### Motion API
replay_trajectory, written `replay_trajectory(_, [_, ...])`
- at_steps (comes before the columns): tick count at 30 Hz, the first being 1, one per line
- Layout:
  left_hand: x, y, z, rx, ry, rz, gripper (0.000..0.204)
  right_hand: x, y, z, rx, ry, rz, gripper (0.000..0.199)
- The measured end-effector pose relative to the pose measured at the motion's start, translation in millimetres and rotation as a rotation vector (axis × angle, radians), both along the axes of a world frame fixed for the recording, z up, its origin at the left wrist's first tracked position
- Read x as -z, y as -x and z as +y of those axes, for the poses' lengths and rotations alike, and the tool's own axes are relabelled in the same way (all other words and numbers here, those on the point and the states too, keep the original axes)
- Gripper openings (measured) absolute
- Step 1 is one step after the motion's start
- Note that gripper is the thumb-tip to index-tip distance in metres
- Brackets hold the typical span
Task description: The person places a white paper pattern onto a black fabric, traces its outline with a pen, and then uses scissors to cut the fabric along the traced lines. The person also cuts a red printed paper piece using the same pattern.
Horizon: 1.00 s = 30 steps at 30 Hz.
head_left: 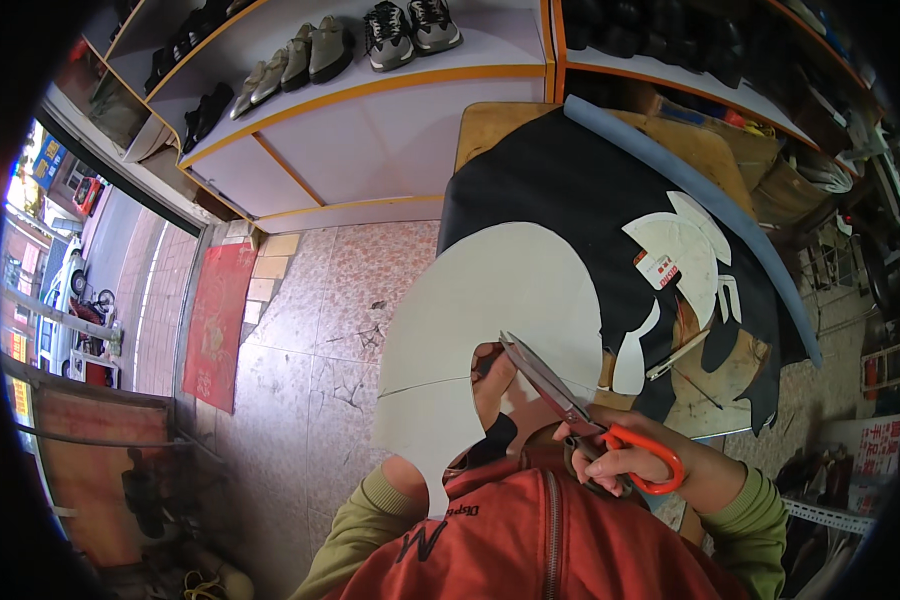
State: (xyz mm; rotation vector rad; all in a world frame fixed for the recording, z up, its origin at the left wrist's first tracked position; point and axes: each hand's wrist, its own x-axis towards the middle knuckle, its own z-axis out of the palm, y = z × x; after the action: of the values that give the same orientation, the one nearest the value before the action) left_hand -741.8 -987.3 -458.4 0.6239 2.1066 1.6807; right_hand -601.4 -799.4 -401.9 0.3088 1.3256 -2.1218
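Observation:
A large rounded white sheet, paper or thin card by its look, is held up in front of me, with a curved cutout in its near edge. At that cutout, my left hand pinches the sheet between bent fingers; part of this hand is hidden. My right hand grips scissors with orange handles, fingers through the loops. The blades point up and left, their tips close to my left fingertips and over the sheet. Whether the blades are cutting the sheet, I cannot tell.
Black material covers a wooden table, its rolled blue-grey edge at the right. White cut pieces and a small printed card lie on it. Shoes stand on shelves behind. A red mat lies by the doorway.

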Motion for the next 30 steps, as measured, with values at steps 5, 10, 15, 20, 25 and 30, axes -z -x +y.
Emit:
replay_trajectory(5, [17, -5, 1, -0.053, -0.121, 0.022, 0.024, 1, -2, -1, 0.035, 0.019, -0.01, 0.054])
replay_trajectory(10, [31, -6, 0, -0.092, -0.191, 0.038, 0.025, 4, -4, -1, 0.045, 0.081, -0.006, 0.052])
replay_trajectory(15, [47, -5, 2, -0.116, -0.159, -0.01, 0.021, 5, -7, 3, 0.049, 0.081, 0.004, 0.052])
replay_trajectory(20, [45, -8, 7, -0.157, -0.187, -0.036, 0.018, 6, -9, 3, 0.051, 0.088, 0.001, 0.053])
replay_trajectory(25, [37, -13, 11, -0.202, -0.22, -0.068, 0.017, 3, -9, 2, 0.063, 0.051, 0.006, 0.052])
replay_trajectory(30, [30, -11, 7, -0.141, -0.174, -0.035, 0.017, 7, -10, 2, 0.054, 0.091, 0.013, 0.053])
